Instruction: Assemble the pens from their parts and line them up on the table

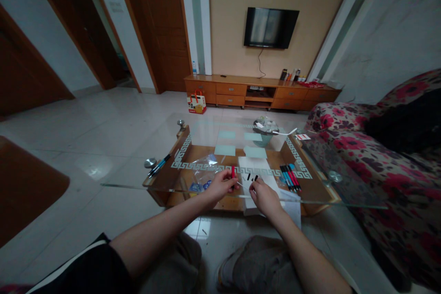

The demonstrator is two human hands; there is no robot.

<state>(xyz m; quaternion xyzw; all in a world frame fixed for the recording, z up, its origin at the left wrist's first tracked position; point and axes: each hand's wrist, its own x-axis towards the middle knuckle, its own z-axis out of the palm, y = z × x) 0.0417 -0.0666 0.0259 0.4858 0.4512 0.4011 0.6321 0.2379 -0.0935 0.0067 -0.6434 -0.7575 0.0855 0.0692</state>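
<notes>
— Our knees (241, 262) are sitting nearest; we're pinching one red pen (233, 173) in the left hand (220, 186).
— And our right hand (263, 195) is gripping its thin refill (242, 186) over the glass table (138, 165), beside three black caps (252, 178).

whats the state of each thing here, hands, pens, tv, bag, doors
left hand: closed on a red pen, held upright over the glass table
red pen: gripped, uncapped or capped cannot be told
right hand: fingers pinched on a thin white piece
small black pieces: loose on the white paper
row of pens: lying side by side on the glass
clear plastic bag: crumpled, lying flat
tv: off
</notes>
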